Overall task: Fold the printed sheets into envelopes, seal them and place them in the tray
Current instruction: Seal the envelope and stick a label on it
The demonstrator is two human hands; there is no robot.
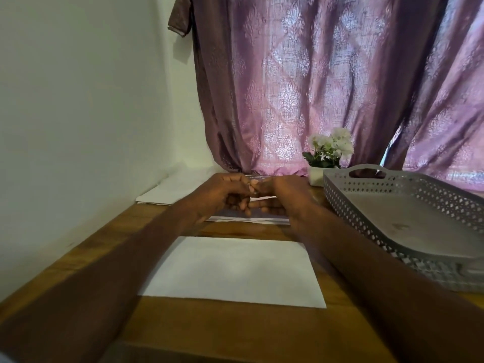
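Paper, a small folded white piece [263, 199], sits pinched between left hand [222, 196] and right hand [284, 196], each grip curled on it, beyond the flat white sheet [233, 271]. Folding or sealing seems underway; next likely means carrying it beside that sheet to the tray [408, 218].

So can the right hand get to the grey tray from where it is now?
Probably yes. The right hand is busy with a small white piece, but the tray sits just to its right, nothing between them.
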